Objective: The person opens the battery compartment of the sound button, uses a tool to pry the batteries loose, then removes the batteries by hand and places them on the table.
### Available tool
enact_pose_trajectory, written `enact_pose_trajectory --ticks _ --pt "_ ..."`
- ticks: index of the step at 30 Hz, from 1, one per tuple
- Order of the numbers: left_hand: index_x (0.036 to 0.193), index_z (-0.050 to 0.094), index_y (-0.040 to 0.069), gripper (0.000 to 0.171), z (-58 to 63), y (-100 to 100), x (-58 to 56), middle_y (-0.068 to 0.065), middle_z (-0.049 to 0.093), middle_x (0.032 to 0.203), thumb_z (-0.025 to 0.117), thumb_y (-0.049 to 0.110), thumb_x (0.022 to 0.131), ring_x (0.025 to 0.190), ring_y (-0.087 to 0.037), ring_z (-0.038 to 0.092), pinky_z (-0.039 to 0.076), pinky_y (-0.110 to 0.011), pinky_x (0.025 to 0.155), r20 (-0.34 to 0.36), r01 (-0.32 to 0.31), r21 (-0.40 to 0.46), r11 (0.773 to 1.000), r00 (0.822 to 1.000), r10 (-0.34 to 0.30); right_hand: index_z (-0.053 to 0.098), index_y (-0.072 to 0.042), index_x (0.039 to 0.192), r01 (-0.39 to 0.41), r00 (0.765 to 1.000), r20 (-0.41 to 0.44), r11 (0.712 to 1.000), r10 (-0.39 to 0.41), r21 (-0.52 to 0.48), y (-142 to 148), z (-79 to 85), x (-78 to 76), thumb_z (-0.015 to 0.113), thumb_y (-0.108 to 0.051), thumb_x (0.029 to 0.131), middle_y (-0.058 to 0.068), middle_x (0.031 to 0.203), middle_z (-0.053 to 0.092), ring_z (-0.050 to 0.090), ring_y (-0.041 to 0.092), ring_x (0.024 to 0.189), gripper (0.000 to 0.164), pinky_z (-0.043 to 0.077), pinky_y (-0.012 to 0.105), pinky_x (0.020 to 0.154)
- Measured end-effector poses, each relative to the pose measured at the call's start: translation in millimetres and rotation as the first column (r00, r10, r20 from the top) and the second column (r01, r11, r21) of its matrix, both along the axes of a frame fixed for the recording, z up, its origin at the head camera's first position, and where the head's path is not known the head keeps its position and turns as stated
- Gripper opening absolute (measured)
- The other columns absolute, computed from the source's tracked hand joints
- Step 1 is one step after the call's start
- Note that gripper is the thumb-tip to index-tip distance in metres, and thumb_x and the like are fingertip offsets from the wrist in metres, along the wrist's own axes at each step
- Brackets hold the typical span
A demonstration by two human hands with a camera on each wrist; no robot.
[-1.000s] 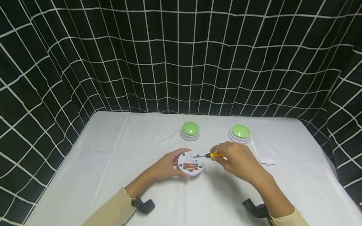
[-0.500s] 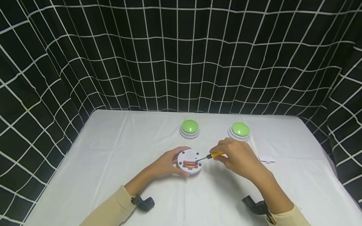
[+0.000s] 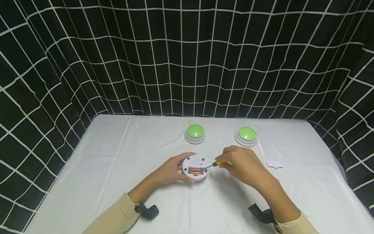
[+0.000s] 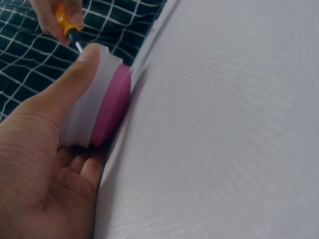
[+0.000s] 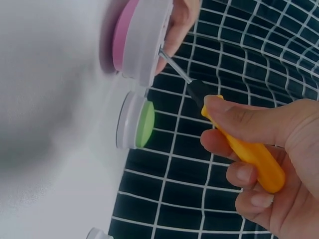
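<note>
Pink-domed buzzer (image 3: 195, 169) lies upside down mid-table, my left hand (image 3: 172, 169) gripping its rim; my right hand (image 3: 243, 165), pinching the orange screwdriver (image 3: 218, 163), has dipped its tip onto the batteries (image 3: 195, 170).

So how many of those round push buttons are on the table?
3. Two green-topped buttons sit at the back, one left and one right. A third, pink-topped button lies upside down, gripped by the left hand, batteries showing, while the right hand works a screwdriver on it.
</note>
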State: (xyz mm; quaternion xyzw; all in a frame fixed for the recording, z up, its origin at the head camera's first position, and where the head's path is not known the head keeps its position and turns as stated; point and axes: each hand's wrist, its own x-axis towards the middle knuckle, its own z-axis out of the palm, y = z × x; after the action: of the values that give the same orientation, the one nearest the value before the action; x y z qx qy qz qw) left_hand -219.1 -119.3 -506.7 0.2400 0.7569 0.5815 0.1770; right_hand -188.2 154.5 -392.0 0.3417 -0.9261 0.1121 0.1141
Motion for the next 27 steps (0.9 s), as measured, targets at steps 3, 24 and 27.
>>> enact_pose_trajectory --ticks 3,24,27 --pt "0.154 0.041 0.014 0.098 -0.2 0.0 -0.4 -0.002 0.051 0.151 0.093 0.010 0.071 0.136 -0.015 0.052 0.044 -0.023 0.110 0.000 0.001 0.008 1.000 1.000 -0.001 0.082 -0.021 0.088 -0.004 1.000 -0.004 1.000 0.004 0.002 -1.8 0.1 1.1 0.088 -0.007 0.074 -0.015 0.072 0.059 0.053 0.005 0.066 0.021 0.042 0.022 0.051" --pt "0.154 0.041 0.010 0.100 -2.1 0.1 -0.6 -0.006 0.054 0.149 0.093 0.009 0.069 0.133 -0.016 0.055 0.045 -0.022 0.109 0.000 -0.006 0.005 1.000 1.000 0.006 0.082 -0.019 0.086 -0.014 1.000 0.007 0.999 0.015 -0.036 2.2 -9.4 -5.1 0.085 -0.005 0.076 -0.015 0.065 0.051 0.041 0.005 0.058 0.018 0.036 0.020 0.048" --pt "0.154 0.041 0.011 0.100 -3.1 0.2 -1.2 -0.006 0.054 0.149 0.093 0.009 0.069 0.133 -0.016 0.055 0.045 -0.022 0.109 -0.003 -0.006 0.008 1.000 1.000 0.006 0.082 -0.019 0.087 -0.011 1.000 0.009 0.999 0.012 -0.036 3.2 -8.8 -4.8 0.085 -0.006 0.077 -0.015 0.065 0.051 0.040 0.004 0.057 0.017 0.035 0.020 0.047"
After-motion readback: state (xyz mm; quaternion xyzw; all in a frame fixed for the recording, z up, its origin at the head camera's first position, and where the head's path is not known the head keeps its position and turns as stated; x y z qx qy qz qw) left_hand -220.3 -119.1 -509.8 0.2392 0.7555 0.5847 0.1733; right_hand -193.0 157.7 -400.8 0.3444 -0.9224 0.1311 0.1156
